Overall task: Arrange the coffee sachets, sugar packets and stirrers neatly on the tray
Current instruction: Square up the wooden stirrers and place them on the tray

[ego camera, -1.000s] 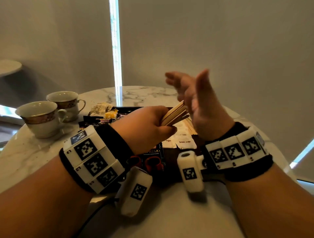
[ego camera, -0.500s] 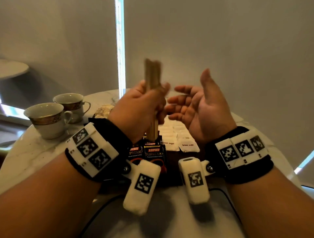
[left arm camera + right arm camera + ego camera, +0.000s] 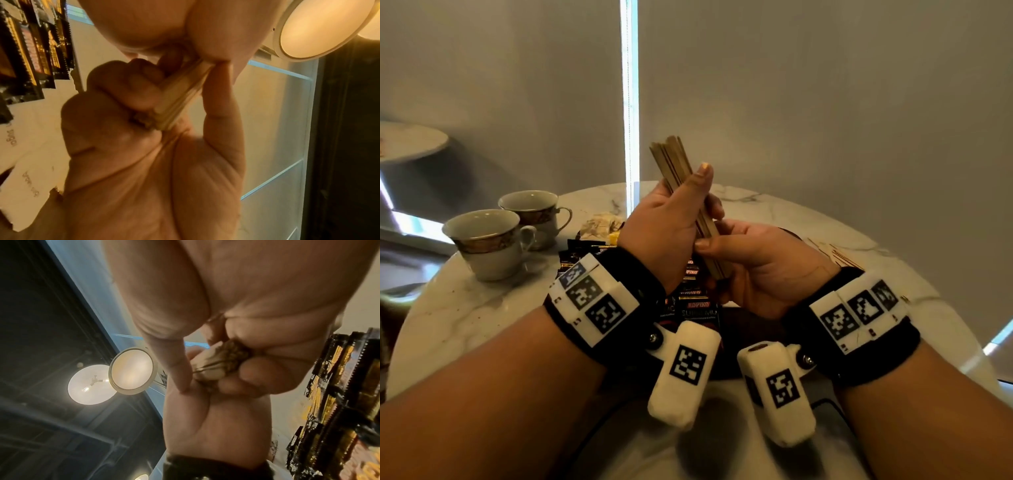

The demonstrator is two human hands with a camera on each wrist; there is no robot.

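A round marble table point(image 3: 482, 308) stands before a plain grey wall split by one bright vertical strip of light. Take the dark tray point(image 3: 750, 318) as the landmark: it lies at the near middle of the table, mostly hidden under the wrists. On it, black coffee sachets point(image 3: 697, 308) lie in overlapping rows, and white brown-sugar packets point(image 3: 30, 162) sit just beside them. Two teacups point(image 3: 489, 240) stand on the table left of the tray, and a few loose stirrers point(image 3: 839, 255) lie on the marble to its right.

Above the tray, the left hand point(image 3: 671, 229) grips a bundle of wooden stirrers point(image 3: 671, 161) nearly upright, thumb pressed along one side and fingers curled round the other. The right hand point(image 3: 760, 270) sits palm up beneath, its thumb touching the bundle's side while the lower ends rest against its palm.

The step in hand looks like squaring the stirrers. Next, the evened bundle probably needs laying flat on a free part of the tray, parallel to the sachets, gripped firmly so none fan out; the loose ones would then want collecting.
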